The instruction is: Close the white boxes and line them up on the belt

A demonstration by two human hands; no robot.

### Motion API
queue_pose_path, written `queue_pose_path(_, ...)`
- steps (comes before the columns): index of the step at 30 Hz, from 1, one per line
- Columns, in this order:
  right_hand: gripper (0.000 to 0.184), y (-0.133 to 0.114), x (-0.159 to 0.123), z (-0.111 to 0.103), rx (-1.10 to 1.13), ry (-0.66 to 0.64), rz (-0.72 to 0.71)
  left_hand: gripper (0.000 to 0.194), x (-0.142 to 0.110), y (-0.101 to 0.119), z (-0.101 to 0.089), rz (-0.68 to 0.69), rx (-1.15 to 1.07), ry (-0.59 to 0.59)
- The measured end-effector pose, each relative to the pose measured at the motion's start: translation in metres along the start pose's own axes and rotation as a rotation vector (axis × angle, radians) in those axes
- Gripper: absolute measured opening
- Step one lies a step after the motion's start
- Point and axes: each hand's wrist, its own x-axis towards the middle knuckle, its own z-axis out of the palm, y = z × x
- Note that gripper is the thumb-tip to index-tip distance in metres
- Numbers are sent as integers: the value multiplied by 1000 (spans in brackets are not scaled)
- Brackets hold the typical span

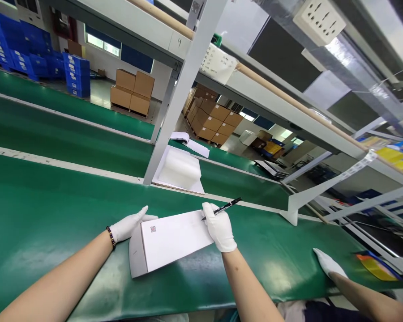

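Observation:
A white cardboard box (176, 239) lies at a slant on the green work surface, a small printed square code near its left end. My left hand (129, 225), in a white glove, is at the box's far left corner. Its thumb stands apart and its fingers stretch out along the back edge, partly hidden. In my gloved right hand (219, 228), a black marker pen (231, 204) is pinched, its tip pointing left over the box's right end. That hand rests against the same end.
Behind the post (177, 103) lies a stack of white foam sheets (180, 169). Another person's gloved hand (329, 263) rests on the right of the surface. A white bracket (293, 210) stands at the back right. Blue bins (76, 75) and cartons (132, 91) are farther off.

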Motion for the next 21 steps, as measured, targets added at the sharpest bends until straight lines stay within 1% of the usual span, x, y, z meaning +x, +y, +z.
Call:
queue_pose_path(3, 57, -1, -1, 1, -40, 9, -21, 93, 1, -1, -2, -49, -89, 0)
queue_pose_path(10, 56, 1, 0, 1, -142, 21, -83, 93, -4, 6, 0, -46, 32, 70)
queue_pose_path(14, 58, 2, 1, 3, -146, 42, -88, 90, -4, 4, -1, -39, 11, 60)
queue_pose_path(17, 60, 4, 1, 3, -101, 49, -74, 89, 0, -1, -4, -31, -39, 55)
queue_pose_path(19, 60, 3, -2, -1, -46, 95, -103, 89, 1, -3, -6, -26, -78, 45)
queue_pose_path(21, 54, -3, -12, -4, 9, 202, -213, 88, 2, -5, -6, -18, -104, 29)
